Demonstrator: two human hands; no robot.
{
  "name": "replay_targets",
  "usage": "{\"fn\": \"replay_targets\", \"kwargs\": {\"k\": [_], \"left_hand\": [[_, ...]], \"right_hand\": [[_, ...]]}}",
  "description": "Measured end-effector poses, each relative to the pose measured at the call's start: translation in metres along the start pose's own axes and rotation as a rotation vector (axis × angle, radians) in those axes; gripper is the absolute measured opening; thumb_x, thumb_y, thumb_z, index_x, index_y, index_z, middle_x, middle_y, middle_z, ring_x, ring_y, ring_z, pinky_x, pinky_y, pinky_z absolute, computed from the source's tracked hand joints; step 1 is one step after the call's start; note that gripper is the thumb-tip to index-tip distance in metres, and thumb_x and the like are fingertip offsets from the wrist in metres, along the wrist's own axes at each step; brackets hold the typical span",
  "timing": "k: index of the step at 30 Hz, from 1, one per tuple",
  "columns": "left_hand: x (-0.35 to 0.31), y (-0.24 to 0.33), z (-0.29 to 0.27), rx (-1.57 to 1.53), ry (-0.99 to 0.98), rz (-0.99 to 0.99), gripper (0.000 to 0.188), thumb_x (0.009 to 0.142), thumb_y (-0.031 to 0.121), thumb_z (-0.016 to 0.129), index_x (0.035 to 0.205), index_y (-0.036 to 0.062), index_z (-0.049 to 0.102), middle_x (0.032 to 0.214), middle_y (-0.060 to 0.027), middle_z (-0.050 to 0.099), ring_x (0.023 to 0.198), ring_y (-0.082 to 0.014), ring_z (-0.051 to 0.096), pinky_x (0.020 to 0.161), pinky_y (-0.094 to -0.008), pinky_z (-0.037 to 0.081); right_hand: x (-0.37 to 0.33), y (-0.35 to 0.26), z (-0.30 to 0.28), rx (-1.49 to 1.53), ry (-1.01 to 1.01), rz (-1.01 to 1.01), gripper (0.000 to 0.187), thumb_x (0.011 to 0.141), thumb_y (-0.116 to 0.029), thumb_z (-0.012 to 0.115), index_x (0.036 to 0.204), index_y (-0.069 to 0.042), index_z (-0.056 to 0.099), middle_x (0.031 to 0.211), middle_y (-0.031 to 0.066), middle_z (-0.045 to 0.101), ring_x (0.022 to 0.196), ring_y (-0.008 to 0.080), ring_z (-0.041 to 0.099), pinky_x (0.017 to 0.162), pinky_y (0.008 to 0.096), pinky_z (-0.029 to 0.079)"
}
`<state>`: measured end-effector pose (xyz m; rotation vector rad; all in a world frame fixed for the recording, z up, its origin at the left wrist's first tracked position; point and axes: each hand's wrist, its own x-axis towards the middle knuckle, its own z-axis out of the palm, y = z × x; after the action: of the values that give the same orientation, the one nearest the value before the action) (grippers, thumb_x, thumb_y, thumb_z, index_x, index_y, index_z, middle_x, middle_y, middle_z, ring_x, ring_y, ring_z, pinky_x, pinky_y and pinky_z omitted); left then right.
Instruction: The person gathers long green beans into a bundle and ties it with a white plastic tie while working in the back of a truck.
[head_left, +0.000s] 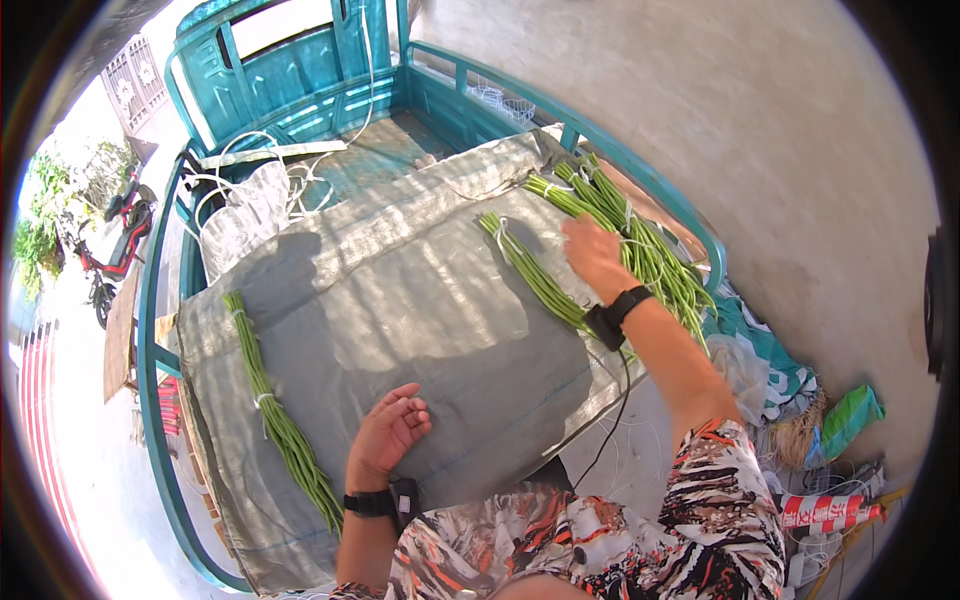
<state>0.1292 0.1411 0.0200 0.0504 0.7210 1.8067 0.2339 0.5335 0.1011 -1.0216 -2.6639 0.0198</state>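
Long green beans lie in tied bundles on a grey woven sheet. My right hand is above the sheet at the right, between a single bundle and a pile of bundles. Its fingers curl downward, and whatever is in them is hidden beneath the hand. My left hand hovers near the front middle, palm partly up, its loosely bent fingers holding nothing. Farther left lies another bean bundle, bound with white ties in two places. Both wrists wear black bands.
The sheet covers part of a teal cart bed with metal side rails. A white sack and loose white cord sit at its far left. Beyond the right rail stands a plain wall, with bags below. A dark cable hangs by my right wrist.
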Motion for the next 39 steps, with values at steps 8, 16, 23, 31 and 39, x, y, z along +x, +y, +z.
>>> {"fn": "replay_targets", "kwargs": {"k": [8, 16, 23, 31, 39], "left_hand": [[0.002, -0.002, 0.003, -0.004, 0.011, -0.005, 0.027, 0.092, 0.008, 0.047, 0.118, 0.0012, 0.048, 0.092, -0.0105, 0.06, 0.082, -0.0205, 0.06, 0.074, -0.0351, 0.054], [-0.001, 0.0, 0.005, 0.023, 0.043, -0.008, 0.026, 0.092, 0.008, 0.048, 0.117, 0.0015, 0.049, 0.091, -0.0096, 0.061, 0.081, -0.02, 0.061, 0.075, -0.0345, 0.054], [0.001, 0.0, 0.005, 0.016, 0.027, -0.011, 0.024, 0.092, 0.008, 0.047, 0.116, 0.0019, 0.049, 0.091, -0.0097, 0.06, 0.082, -0.02, 0.061, 0.075, -0.0345, 0.053], [0.002, -0.001, 0.007, 0.038, 0.032, -0.011, 0.025, 0.093, 0.008, 0.046, 0.117, 0.0012, 0.048, 0.092, -0.0093, 0.06, 0.081, -0.0192, 0.061, 0.074, -0.0338, 0.054], [0.0, 0.0, 0.007, 0.018, 0.021, -0.006, 0.025, 0.093, 0.008, 0.046, 0.116, 0.001, 0.048, 0.091, -0.0092, 0.06, 0.081, -0.0189, 0.061, 0.074, -0.0338, 0.054]], "right_hand": [[0.024, -0.047, 0.04, 0.033, -0.243, 0.011, 0.019, 0.079, -0.023, 0.051, 0.087, -0.01, 0.064, 0.094, 0.0149, 0.062, 0.091, 0.0328, 0.059, 0.076, 0.0413, 0.046], [0.014, -0.042, 0.049, 0.254, -0.15, 0.114, 0.018, 0.081, -0.018, 0.048, 0.088, -0.01, 0.062, 0.088, 0.0121, 0.064, 0.087, 0.033, 0.06, 0.075, 0.0425, 0.045], [-0.007, -0.039, 0.041, 0.005, -0.171, -0.065, 0.02, 0.081, -0.012, 0.046, 0.094, -0.004, 0.059, 0.089, 0.016, 0.064, 0.091, 0.035, 0.061, 0.075, 0.0467, 0.046], [-0.042, -0.033, 0.015, -0.292, -0.365, -0.128, 0.016, 0.076, -0.011, 0.057, 0.085, -0.006, 0.068, 0.091, 0.0144, 0.068, 0.081, 0.0293, 0.067, 0.07, 0.0414, 0.05], [-0.032, -0.025, -0.055, 0.68, -0.686, 0.101, 0.01, 0.081, -0.017, 0.058, 0.079, -0.008, 0.062, 0.085, 0.0081, 0.068, 0.07, 0.0206, 0.065, 0.061, 0.0301, 0.049]]}}
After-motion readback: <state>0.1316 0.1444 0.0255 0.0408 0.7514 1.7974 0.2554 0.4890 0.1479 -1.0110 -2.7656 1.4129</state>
